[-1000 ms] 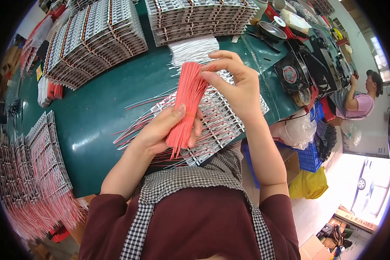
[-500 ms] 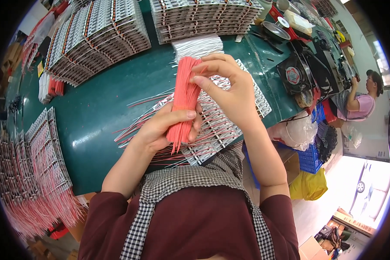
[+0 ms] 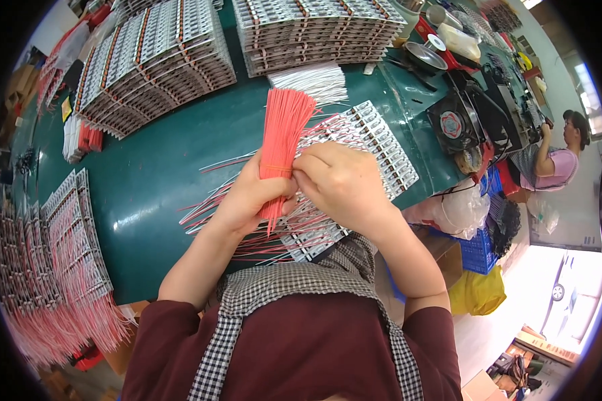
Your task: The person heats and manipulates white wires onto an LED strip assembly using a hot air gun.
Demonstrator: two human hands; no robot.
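A thick bundle of thin red wires (image 3: 286,127) stands nearly upright in front of me, its top ends fanned out. My left hand (image 3: 253,194) is wrapped round its lower part, thumb across the front. Just above that thumb, an orange rubber band (image 3: 275,168) circles the bundle. My right hand (image 3: 338,180) is closed at the bundle's right edge, level with the band; its fingertips are partly hidden, so what they pinch cannot be seen. Under both hands lie white panels of small parts (image 3: 374,137) with red and white wires.
Beyond the hands lies a pile of white wires (image 3: 318,81). Tall stacks of panels (image 3: 154,60) line the table's (image 3: 147,194) far side, and wired panels (image 3: 73,240) hang over its left edge. A black fan (image 3: 451,120) stands at right. Another person (image 3: 555,154) sits farther right.
My right hand has moved down from the bundle's upper part to the rubber band, its fingers drawing together. The wires' top ends have spread wider. My left hand keeps its hold.
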